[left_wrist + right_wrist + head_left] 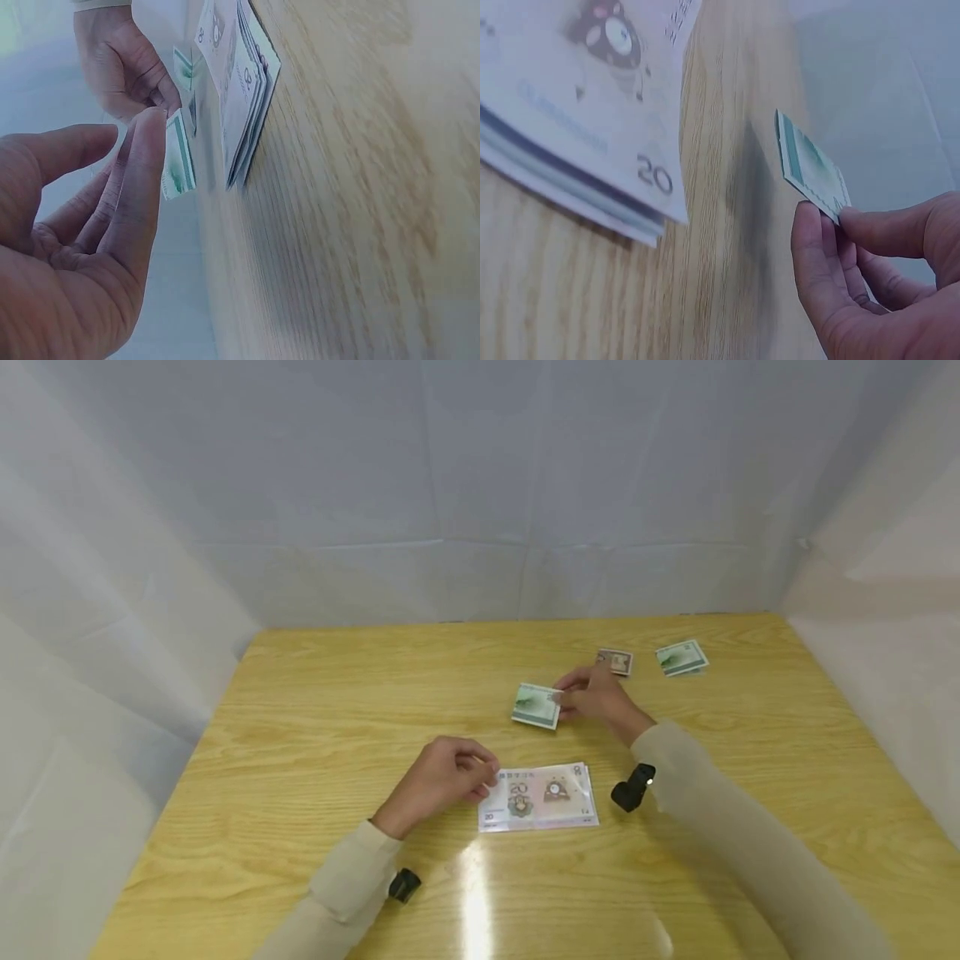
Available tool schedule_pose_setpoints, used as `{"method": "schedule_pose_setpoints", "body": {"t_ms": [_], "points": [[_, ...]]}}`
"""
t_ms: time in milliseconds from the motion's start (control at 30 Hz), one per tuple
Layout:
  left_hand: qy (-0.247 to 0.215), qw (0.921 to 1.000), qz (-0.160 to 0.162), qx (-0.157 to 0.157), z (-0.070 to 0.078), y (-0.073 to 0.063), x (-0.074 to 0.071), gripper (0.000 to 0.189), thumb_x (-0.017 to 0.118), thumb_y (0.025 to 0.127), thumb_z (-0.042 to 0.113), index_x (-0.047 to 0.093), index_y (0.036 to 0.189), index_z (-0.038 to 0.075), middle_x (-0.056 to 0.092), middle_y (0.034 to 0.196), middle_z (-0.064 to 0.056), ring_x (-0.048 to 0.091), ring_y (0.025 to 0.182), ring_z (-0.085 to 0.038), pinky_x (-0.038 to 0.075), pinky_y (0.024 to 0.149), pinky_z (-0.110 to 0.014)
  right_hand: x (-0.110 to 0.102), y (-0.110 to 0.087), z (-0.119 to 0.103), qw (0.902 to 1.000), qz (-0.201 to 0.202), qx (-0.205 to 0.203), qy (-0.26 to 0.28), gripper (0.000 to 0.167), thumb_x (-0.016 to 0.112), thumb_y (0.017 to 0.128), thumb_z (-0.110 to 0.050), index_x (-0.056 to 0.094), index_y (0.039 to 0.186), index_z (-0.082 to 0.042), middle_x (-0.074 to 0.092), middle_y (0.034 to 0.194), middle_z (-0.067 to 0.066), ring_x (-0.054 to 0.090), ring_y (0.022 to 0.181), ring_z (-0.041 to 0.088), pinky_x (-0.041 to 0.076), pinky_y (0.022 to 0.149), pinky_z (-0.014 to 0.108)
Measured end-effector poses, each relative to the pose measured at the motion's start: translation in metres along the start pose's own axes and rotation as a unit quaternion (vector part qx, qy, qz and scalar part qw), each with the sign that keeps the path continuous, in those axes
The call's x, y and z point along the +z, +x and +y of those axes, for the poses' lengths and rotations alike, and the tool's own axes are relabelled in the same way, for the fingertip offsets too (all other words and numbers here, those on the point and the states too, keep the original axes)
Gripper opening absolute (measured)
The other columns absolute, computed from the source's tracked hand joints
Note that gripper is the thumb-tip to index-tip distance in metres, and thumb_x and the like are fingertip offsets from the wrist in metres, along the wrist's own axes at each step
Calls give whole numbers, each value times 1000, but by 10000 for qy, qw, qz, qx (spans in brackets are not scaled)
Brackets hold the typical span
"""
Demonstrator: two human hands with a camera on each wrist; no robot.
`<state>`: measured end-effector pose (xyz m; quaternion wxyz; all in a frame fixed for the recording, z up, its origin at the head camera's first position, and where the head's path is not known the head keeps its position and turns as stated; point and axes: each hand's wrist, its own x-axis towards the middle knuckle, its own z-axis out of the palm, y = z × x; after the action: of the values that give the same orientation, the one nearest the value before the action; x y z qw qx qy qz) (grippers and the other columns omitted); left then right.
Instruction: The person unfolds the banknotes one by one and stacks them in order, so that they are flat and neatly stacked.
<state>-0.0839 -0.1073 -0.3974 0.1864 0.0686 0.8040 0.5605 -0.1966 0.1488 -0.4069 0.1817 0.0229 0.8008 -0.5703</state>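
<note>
Between its thumb and fingers, my right hand [596,695] pinches the right edge of a folded green banknote [536,705], held above the table. The right wrist view shows the folded green note [810,165] tilted, its fold apart from the wood. A stack of pinkish banknotes [540,814] marked 20 lies nearer to me. Beside the stack's upper left corner is my left hand [442,777]. In the left wrist view a gap separates the thumb of the left hand [90,225] from its loosely bent fingers, which hold nothing.
Farther back on the wooden table [337,685] lies a small brown folded note [618,661], partly behind my right hand. Another folded green note [681,657] rests to its right. Pale sheeting [480,510] rises behind the table's far edge and along both sides.
</note>
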Motion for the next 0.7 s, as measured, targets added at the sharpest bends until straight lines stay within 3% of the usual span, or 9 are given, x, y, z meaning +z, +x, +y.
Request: {"method": "schedule_pose_setpoints", "body": {"t_ms": [300, 700], "points": [[232, 9977, 192, 599, 6, 3, 4, 19, 69, 97, 9, 72, 109, -5, 74, 93, -12, 72, 81, -19, 62, 72, -30, 10, -22, -7, 9989, -455, 5, 133, 24, 66, 98, -5, 61, 119, 3, 64, 110, 18, 70, 88, 24, 61, 85, 38], [714, 9893, 741, 1036, 11, 4, 11, 17, 73, 94, 8, 75, 108, 0, 75, 102, -9, 72, 90, -19, 61, 79, -29, 19, -40, -7, 9947, -904, 100, 473, 28, 66, 97, -5, 60, 122, 6, 65, 110, 20, 70, 91, 25, 61, 86, 40]]}}
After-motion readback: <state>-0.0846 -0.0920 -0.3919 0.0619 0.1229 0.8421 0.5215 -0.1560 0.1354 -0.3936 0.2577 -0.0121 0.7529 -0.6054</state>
